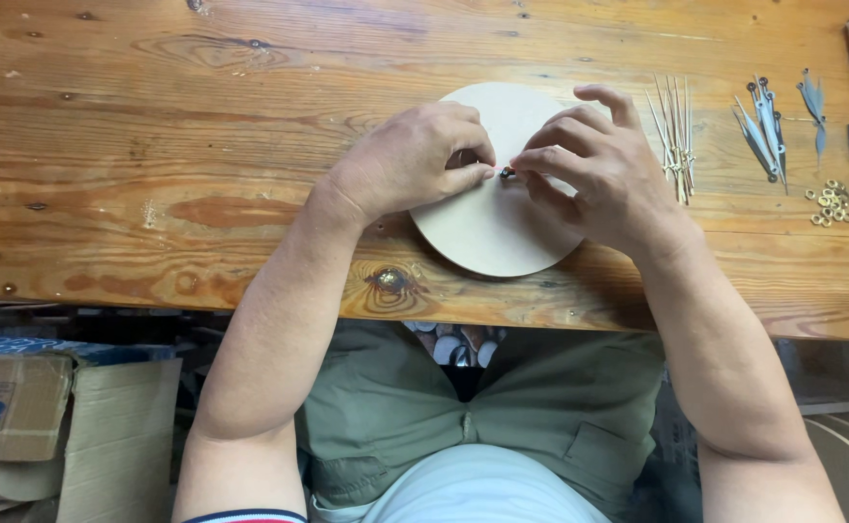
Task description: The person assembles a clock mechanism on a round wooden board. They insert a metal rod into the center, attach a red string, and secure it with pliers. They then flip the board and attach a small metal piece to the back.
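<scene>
Head camera, steeply down, close overhead

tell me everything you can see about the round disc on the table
The round disc is a flat, pale beige circle, apparently thin wood or fibreboard, plain and unmarked. It lies flat on the wooden table near the front edge. Both hands rest on it: the left hand and right hand pinch a small dark part at its centre. Its upper portion is hidden beneath them.

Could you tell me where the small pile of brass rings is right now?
In the head view, the brass rings lie near the table's right edge, just below the grey clock hands.
</scene>
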